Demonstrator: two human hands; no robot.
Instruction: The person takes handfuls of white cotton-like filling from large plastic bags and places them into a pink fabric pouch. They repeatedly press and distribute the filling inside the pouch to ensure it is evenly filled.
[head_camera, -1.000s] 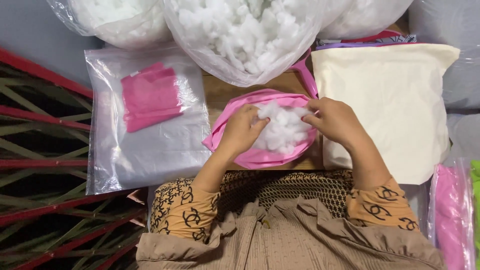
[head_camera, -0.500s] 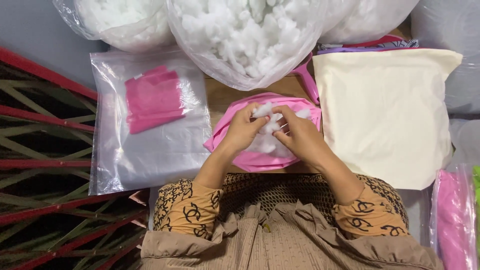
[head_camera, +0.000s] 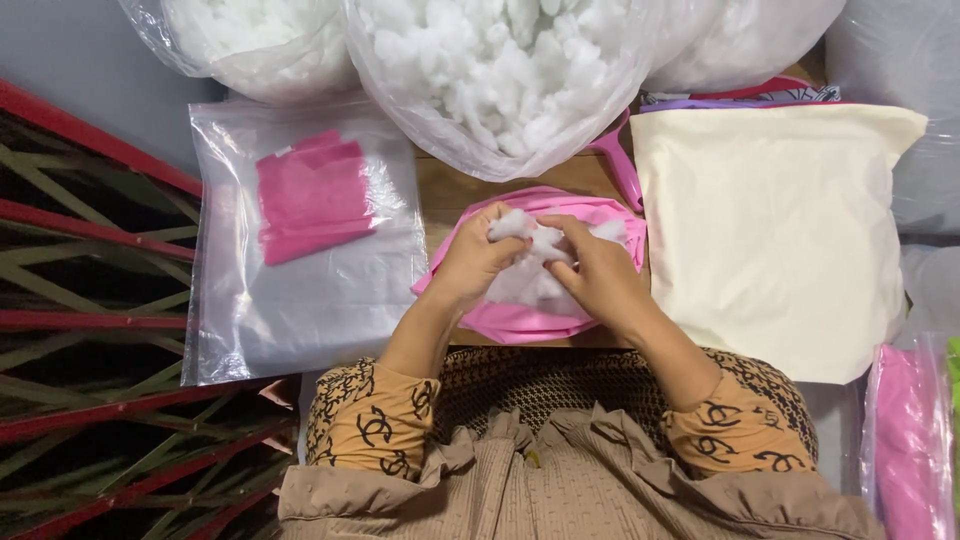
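Observation:
A pink fabric cover (head_camera: 520, 322) lies open on the wooden table in front of me, with white fluffy stuffing (head_camera: 528, 282) inside it. My left hand (head_camera: 472, 262) pinches a tuft of the stuffing at the cover's upper left. Right beside it, my right hand (head_camera: 598, 276) grips the same clump of stuffing, fingers curled, over the middle of the cover. Both hands meet above the opening.
A big clear bag of white stuffing (head_camera: 500, 75) stands behind the cover, with another bag of stuffing (head_camera: 250, 40) at the back left. A clear zip bag holding folded pink cloth (head_camera: 312, 195) lies left. A cream cushion (head_camera: 775, 235) lies right. A pink packet (head_camera: 905, 440) sits at the right edge.
My hands have come together from the cover's two sides to its middle and now pull at one clump of stuffing.

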